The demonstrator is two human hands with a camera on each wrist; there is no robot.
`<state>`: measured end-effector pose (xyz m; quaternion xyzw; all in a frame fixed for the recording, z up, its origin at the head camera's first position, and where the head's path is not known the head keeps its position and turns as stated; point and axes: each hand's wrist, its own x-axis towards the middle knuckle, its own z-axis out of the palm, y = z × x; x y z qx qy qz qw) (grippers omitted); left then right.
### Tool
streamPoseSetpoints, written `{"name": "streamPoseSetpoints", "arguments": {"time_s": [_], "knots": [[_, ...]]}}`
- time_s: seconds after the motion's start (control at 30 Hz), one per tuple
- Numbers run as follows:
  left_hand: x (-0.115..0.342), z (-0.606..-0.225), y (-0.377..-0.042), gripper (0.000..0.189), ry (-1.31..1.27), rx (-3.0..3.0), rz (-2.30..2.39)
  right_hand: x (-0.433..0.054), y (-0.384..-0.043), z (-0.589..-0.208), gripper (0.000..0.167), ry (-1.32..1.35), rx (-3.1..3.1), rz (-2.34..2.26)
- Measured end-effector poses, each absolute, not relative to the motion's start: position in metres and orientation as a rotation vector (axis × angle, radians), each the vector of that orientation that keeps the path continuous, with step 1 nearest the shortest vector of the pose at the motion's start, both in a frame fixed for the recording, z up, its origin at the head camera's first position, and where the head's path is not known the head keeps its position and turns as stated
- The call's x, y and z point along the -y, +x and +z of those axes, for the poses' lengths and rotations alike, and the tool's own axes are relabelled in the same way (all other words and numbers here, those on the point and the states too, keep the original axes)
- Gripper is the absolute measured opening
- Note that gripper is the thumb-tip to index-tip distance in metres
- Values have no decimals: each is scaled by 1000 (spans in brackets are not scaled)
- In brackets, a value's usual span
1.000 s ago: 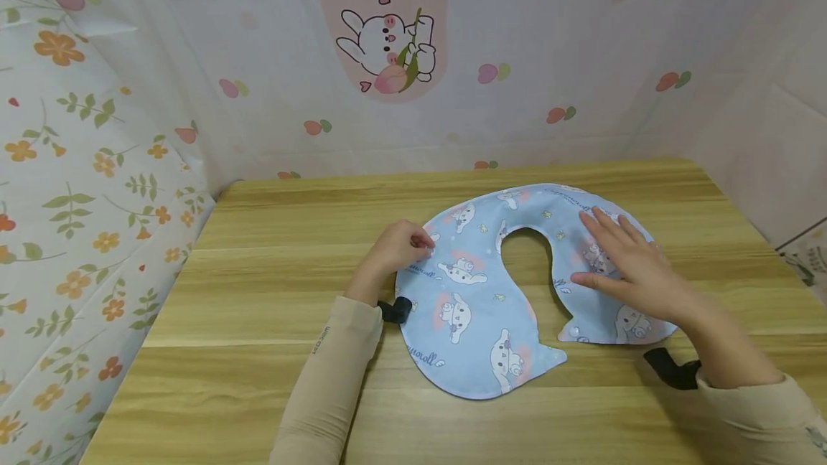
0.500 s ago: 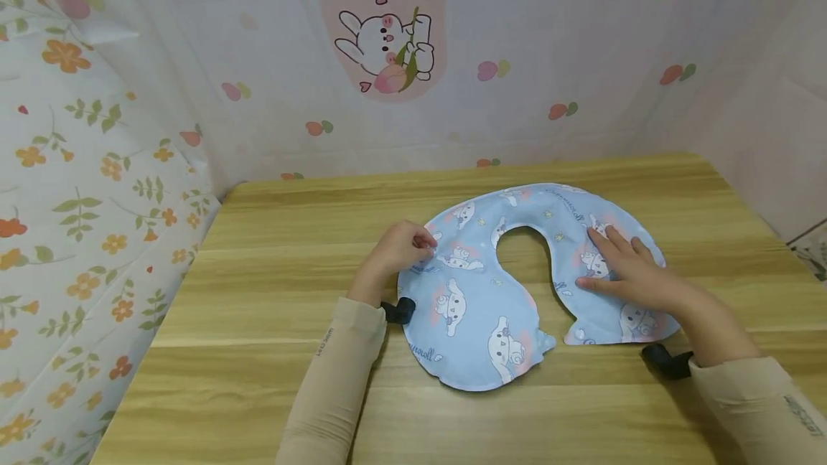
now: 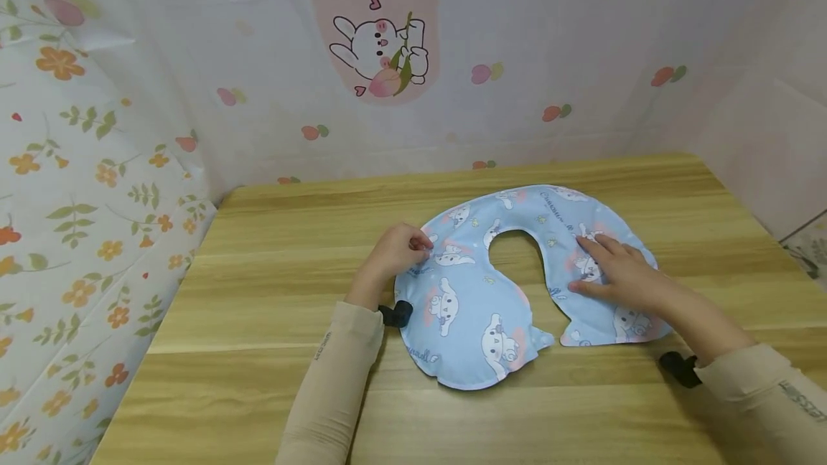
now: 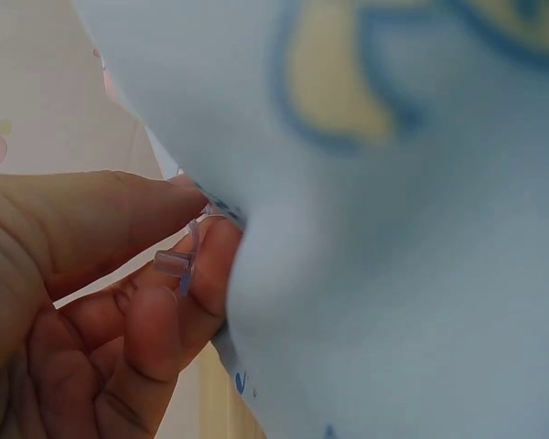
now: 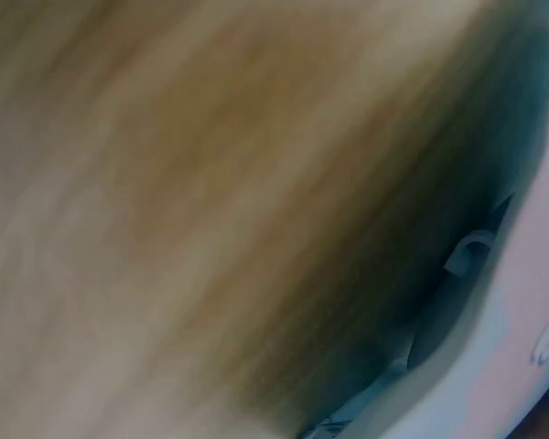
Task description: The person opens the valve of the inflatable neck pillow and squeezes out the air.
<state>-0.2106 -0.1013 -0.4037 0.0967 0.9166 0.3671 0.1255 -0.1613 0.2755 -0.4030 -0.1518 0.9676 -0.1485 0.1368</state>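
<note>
A light-blue inflatable neck pillow (image 3: 461,307), printed with white long-eared cartoon dogs, lies on the table with its opening toward the person. My left hand (image 3: 395,251) is at its left edge. In the left wrist view, thumb and fingers (image 4: 151,329) pinch the pillow's edge by a small clear plastic valve (image 4: 172,263), whose cap hangs loose beside it. My right hand (image 3: 623,275) rests flat over the pillow's right arm, fingers spread and fairly straight. The right wrist view catches only the pillow's pale edge (image 5: 494,338), not the hand.
The wood-grain table (image 3: 291,271) extends on both sides of the pillow. A white printed cloth (image 3: 549,41) hangs behind it, and a flowered cloth (image 3: 84,235) hangs at the left. Black wrist mounts (image 3: 396,314) sit near both cuffs.
The pillow's lower left tip has crumpled and drawn in, and its lower edge has gained a small notch. My right hand has settled lower on the right arm; the left hand stays put.
</note>
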Motion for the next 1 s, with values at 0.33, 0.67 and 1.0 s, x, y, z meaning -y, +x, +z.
{"name": "streamPoseSetpoints", "arguments": {"time_s": [0.33, 0.67, 1.0], "knots": [[104, -406, -210, 10, 274, -2686, 1079, -268, -168, -402, 88, -551, -2817, -315], [103, -403, -211, 10, 272, -2677, 1081, -266, -165, -403, 83, -557, -2861, -292], [101, -404, -211, 9, 266, -2682, 1057, -262, -165, -404, 79, -451, -2862, -266]]}}
